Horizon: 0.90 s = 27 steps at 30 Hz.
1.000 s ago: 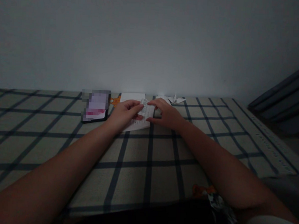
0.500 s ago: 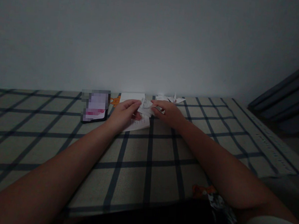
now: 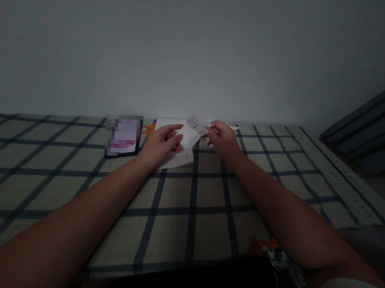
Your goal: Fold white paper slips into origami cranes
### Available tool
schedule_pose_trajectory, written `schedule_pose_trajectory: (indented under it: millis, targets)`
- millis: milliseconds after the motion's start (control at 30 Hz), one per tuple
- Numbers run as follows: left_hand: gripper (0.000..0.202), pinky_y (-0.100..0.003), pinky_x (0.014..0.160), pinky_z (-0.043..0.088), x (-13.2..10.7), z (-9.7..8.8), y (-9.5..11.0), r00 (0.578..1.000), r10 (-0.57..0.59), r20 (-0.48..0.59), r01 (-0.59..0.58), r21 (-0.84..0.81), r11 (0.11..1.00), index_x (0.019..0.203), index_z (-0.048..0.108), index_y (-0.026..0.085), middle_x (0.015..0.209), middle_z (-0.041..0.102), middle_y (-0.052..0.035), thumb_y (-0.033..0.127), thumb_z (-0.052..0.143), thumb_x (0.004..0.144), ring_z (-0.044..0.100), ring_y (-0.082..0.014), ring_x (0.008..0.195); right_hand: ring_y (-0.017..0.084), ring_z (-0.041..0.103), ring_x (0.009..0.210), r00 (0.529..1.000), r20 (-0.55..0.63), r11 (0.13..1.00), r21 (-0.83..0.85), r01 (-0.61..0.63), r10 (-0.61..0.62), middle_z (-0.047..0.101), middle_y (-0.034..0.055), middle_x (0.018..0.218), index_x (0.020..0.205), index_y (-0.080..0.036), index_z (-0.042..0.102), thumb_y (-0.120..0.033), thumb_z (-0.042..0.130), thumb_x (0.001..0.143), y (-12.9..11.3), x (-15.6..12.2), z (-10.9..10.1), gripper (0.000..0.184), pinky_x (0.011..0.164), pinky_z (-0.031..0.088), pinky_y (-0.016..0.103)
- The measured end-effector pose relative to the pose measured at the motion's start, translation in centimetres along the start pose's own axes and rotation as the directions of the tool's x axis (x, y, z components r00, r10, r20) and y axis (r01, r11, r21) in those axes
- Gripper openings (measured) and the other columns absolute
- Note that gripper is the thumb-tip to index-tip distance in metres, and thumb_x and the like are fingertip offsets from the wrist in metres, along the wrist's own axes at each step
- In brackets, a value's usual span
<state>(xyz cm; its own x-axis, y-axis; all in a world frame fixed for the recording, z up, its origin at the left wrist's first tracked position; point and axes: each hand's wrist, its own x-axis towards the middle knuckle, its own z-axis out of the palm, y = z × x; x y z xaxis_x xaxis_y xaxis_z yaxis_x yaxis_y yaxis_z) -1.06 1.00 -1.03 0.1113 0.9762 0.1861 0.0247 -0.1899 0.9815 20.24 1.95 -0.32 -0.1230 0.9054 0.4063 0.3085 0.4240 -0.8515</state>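
Between the thumb and fingers of my right hand [image 3: 223,136] is a small folded piece of paper [image 3: 196,125], white with some grey print and blurred by motion. My left hand [image 3: 163,141] holds nothing; its thumb and fingers are apart, a little left of the folded paper. Beneath and behind the left hand lie white sheets [image 3: 178,160], the front one with faint writing. Part of a white folded paper shape [image 3: 234,128] shows behind my right hand, which hides the rest of it.
A phone or tablet [image 3: 125,136] with a lit, partly pixelated screen lies left of my hands. The checked tablecloth [image 3: 176,212] has an orange bear print [image 3: 149,129]. A pale wall [image 3: 197,54] rises behind the table, and dark folded fabric [image 3: 367,127] hangs at the right.
My left hand has let go of the folded paper and its fingers have spread. The right hand has moved slightly right, turning the paper up and away from the left hand.
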Motion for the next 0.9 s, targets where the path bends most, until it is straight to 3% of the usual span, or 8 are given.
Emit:
schedule_pose_trajectory:
  millis: [100,200,300,400,600,700,900]
  targets:
    - [0.046,-0.022,0.049,0.043,0.09,-0.14,0.28,0.997,0.055,-0.046,-0.054,0.033,0.998,0.125,0.068,0.020,0.072,0.060,0.0029,0.030,0.068,0.080,0.054,-0.0087,0.051,0.013,0.062,0.065,0.991,-0.048,0.989,0.093,-0.116,0.121,0.071,0.0035,0.079,0.081,-0.020,0.059,-0.044,0.063,0.087,0.07,0.24,-0.07,0.025,0.057,0.049,0.025]
    - [0.030,-0.022,0.048,0.040,-0.05,-0.09,0.71,0.997,0.014,-0.075,-0.008,0.073,0.997,0.107,0.075,0.017,0.063,0.059,0.0015,0.028,0.064,0.081,0.050,-0.0092,0.049,0.013,0.063,0.065,0.976,-0.063,0.970,0.137,-0.200,0.210,0.071,0.0040,0.077,0.075,-0.020,0.056,-0.043,0.066,0.085,0.06,0.39,-0.09,0.027,0.055,0.050,0.023]
    - [0.029,-0.023,0.048,0.039,-0.20,0.02,0.75,0.997,-0.050,-0.061,0.049,-0.007,0.999,0.104,0.077,0.017,0.063,0.060,0.0004,0.029,0.066,0.080,0.050,-0.0098,0.050,0.012,0.065,0.066,0.962,-0.045,0.950,0.177,-0.259,0.271,0.071,0.0037,0.076,0.074,-0.020,0.053,-0.039,0.067,0.084,0.12,0.47,0.00,0.025,0.053,0.049,0.022]
    - [0.038,-0.024,0.052,0.041,-0.33,0.01,0.55,0.998,-0.053,-0.017,0.053,-0.006,0.999,0.113,0.075,0.017,0.075,0.068,-0.0026,0.032,0.070,0.078,0.053,-0.0103,0.054,0.012,0.066,0.067,0.959,-0.027,0.934,0.240,-0.266,0.281,0.070,0.0029,0.075,0.074,-0.021,0.051,-0.036,0.065,0.084,0.27,0.60,0.09,0.023,0.053,0.050,0.021]
    - [0.077,-0.031,0.065,0.050,-0.66,-0.12,0.39,0.994,0.043,0.099,-0.077,0.379,0.922,0.138,0.063,0.016,0.084,0.071,-0.0064,0.045,0.083,0.069,0.063,-0.0188,0.070,0.011,0.066,0.069,0.947,0.000,0.867,0.401,-0.295,0.321,0.067,0.0002,0.076,0.078,-0.021,0.050,-0.037,0.065,0.082,-0.04,0.79,0.12,0.022,0.055,0.050,0.020]
    - [0.081,-0.034,0.071,0.051,-0.75,-0.12,0.51,0.990,0.058,0.131,-0.112,0.459,0.881,0.140,0.061,0.015,0.089,0.072,-0.0077,0.048,0.082,0.070,0.065,-0.0207,0.076,0.011,0.065,0.068,0.939,-0.009,0.841,0.448,-0.303,0.343,0.066,-0.0007,0.075,0.078,-0.021,0.050,-0.041,0.068,0.079,-0.44,0.71,0.14,0.026,0.054,0.049,0.021]
    - [0.075,-0.029,0.061,0.047,-0.79,-0.21,0.76,0.988,0.011,0.152,-0.085,0.486,0.870,0.142,0.059,0.013,0.079,0.070,-0.0048,0.041,0.077,0.075,0.060,-0.0173,0.066,0.011,0.063,0.065,0.947,0.014,0.825,0.486,-0.287,0.321,0.059,-0.0044,0.067,0.076,-0.022,0.048,-0.042,0.071,0.077,-0.47,0.49,0.16,0.030,0.054,0.047,0.020]
